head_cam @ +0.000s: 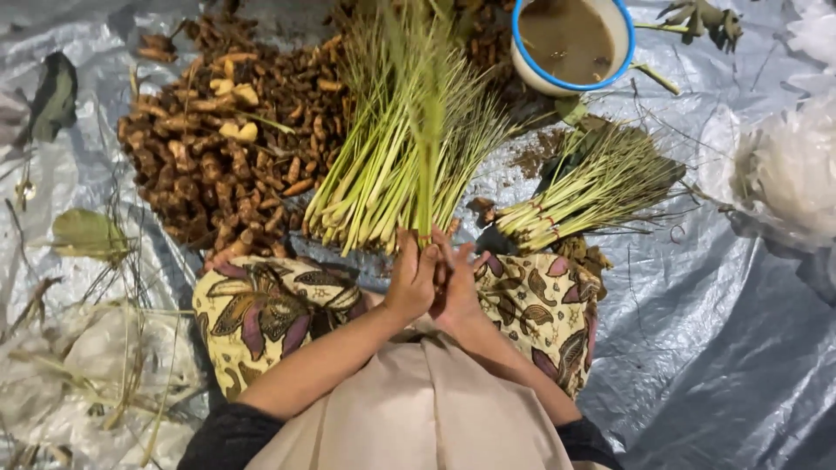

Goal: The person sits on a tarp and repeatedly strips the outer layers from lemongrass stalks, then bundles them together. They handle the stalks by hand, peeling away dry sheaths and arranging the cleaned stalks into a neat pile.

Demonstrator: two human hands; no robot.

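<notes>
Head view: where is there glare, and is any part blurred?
In the head view, glare shows as pale patches on the crinkled silver plastic sheet; the upright lemongrass stalk held in the left hand and right hand is soft, its top blurred; the pile of brown roots looks sharper.

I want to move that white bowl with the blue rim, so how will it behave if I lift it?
The bowl looks filled with murky brown liquid, so it is probably heavy for its size and apt to slosh if tilted. It sits on a crinkled plastic sheet beside loose stalks, so pushing it might snag or tip it.
</notes>
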